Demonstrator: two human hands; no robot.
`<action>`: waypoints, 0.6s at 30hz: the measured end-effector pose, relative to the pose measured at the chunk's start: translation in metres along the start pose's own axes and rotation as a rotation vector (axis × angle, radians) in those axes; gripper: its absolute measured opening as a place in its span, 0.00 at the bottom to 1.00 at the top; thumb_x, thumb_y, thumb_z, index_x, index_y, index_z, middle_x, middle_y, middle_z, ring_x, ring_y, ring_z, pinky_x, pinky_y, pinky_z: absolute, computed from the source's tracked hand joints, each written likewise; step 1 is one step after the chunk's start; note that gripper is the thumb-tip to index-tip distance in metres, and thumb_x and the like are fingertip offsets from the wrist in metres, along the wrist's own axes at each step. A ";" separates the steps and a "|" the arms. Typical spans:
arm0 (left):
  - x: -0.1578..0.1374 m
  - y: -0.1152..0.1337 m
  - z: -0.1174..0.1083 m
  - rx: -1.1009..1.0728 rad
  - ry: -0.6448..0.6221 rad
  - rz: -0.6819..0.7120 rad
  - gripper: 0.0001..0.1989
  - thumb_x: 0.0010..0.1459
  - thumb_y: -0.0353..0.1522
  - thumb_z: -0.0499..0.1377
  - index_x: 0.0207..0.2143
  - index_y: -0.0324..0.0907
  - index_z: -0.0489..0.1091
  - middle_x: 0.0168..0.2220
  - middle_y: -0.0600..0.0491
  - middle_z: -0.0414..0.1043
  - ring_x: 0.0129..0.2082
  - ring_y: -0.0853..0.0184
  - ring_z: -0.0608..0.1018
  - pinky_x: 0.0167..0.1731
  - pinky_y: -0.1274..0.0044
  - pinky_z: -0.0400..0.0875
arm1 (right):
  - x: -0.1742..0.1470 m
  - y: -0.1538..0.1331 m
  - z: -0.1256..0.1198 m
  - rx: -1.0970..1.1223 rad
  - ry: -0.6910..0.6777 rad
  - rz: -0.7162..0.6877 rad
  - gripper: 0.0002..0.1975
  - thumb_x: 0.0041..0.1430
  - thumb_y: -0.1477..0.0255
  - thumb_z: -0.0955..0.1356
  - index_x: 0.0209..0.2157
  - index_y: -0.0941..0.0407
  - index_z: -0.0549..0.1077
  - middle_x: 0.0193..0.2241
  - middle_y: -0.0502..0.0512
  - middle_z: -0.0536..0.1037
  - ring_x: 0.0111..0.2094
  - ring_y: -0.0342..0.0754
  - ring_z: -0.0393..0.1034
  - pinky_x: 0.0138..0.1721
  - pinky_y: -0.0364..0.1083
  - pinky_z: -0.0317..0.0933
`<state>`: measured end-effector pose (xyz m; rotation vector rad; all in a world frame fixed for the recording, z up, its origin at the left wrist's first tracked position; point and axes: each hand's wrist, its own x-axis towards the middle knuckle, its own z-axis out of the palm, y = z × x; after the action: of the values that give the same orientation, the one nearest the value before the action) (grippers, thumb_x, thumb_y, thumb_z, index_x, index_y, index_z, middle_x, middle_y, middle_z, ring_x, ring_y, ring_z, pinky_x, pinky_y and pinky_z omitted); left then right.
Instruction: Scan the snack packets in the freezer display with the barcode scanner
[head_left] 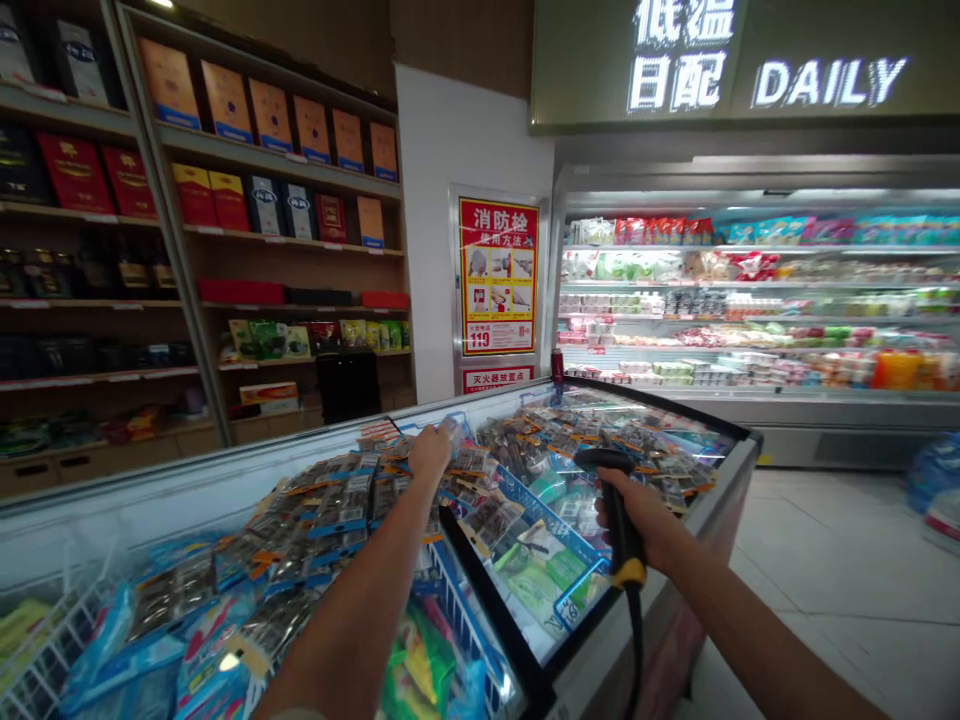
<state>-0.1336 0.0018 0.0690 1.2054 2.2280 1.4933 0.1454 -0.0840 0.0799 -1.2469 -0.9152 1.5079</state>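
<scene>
Hanging below the scanner (624, 540), which is clamped in the right hand (651, 522), the cable (637, 640) could be caught at the rim of the freezer (720, 505), if the arm is pulled quickly. The left hand (430, 452) is well apart, stretched farther forward over the packets (337, 495). A pale thing (454, 430) is seen at its fingertips, but whether it is gripped cannot be told. Because the packets are heaped loosely around this hand, a slide could be caused by one careless push. The black bar (487, 585) between the two forearms could also be struck, since it lies near the left one. Just left of the right hand, green packs (529, 570) are contained in a blue basket (551, 516). Beside the left forearm, a green bag (420, 660) is held in another basket (471, 620). Farther left, something yellowish is enclosed by a white basket (52, 655).
</scene>
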 end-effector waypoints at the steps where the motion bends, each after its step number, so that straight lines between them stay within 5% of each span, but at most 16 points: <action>1: -0.001 -0.005 -0.010 0.119 0.008 0.018 0.09 0.48 0.32 0.50 0.26 0.38 0.68 0.36 0.40 0.70 0.42 0.53 0.70 0.38 0.66 0.61 | 0.006 0.002 0.005 -0.004 0.004 -0.021 0.11 0.47 0.65 0.64 0.21 0.57 0.60 0.11 0.45 0.63 0.12 0.39 0.58 0.12 0.41 0.56; 5: -0.005 -0.021 -0.036 0.486 0.074 0.061 0.14 0.49 0.34 0.48 0.31 0.38 0.69 0.40 0.40 0.68 0.44 0.51 0.67 0.39 0.62 0.59 | 0.030 0.013 0.020 0.020 0.026 -0.058 0.11 0.46 0.65 0.64 0.22 0.57 0.60 0.12 0.45 0.63 0.12 0.40 0.60 0.12 0.41 0.56; 13: 0.023 -0.045 -0.083 0.643 0.162 -0.123 0.16 0.44 0.39 0.51 0.34 0.40 0.66 0.43 0.45 0.67 0.45 0.51 0.65 0.37 0.62 0.60 | 0.061 0.028 0.001 0.063 0.091 -0.043 0.10 0.47 0.66 0.64 0.23 0.57 0.60 0.11 0.46 0.63 0.12 0.41 0.60 0.11 0.41 0.56; 18: 0.027 -0.042 -0.078 0.467 0.511 -0.153 0.21 0.41 0.37 0.55 0.40 0.41 0.62 0.49 0.44 0.60 0.47 0.52 0.63 0.41 0.62 0.60 | 0.068 0.023 -0.029 0.072 0.175 -0.060 0.09 0.47 0.66 0.64 0.23 0.57 0.61 0.11 0.45 0.63 0.12 0.41 0.60 0.11 0.41 0.56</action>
<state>-0.2166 -0.0391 0.0771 0.7746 3.0574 1.3795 0.1670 -0.0260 0.0335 -1.2659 -0.7704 1.3500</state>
